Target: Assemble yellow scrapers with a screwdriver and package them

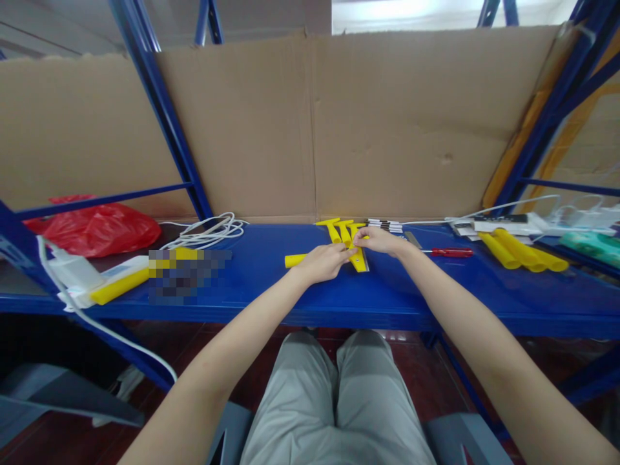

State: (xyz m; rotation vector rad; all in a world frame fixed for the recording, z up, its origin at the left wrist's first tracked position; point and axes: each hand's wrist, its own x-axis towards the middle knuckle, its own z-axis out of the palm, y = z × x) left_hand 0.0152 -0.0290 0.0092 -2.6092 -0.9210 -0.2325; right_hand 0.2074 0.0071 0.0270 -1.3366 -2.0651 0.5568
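Observation:
A yellow scraper (pixel 358 261) with a wide head lies on the blue table, its handle pointing left under my left hand. My left hand (pixel 325 263) is closed around it near the head. Over the same head, my right hand (pixel 378 240) pinches with thumb and forefinger; whatever is between those fingertips is too small to make out. A metal edge shows along the head's right side. Just behind my hands stand several yellow T-shaped pieces (pixel 332 230). A red-handled screwdriver (pixel 450 252) rests to the right, close to a flat grey metal piece (pixel 413 239).
Black-and-white striped small packs (pixel 385 225) lie along the cardboard wall (pixel 310 129). Yellow tubes (pixel 501 250) and boxes (pixel 501 223) sit at the right. At the left are a red plastic bag (pixel 101 226), a coiled white cable (pixel 213 231) and another yellow tube (pixel 119 287).

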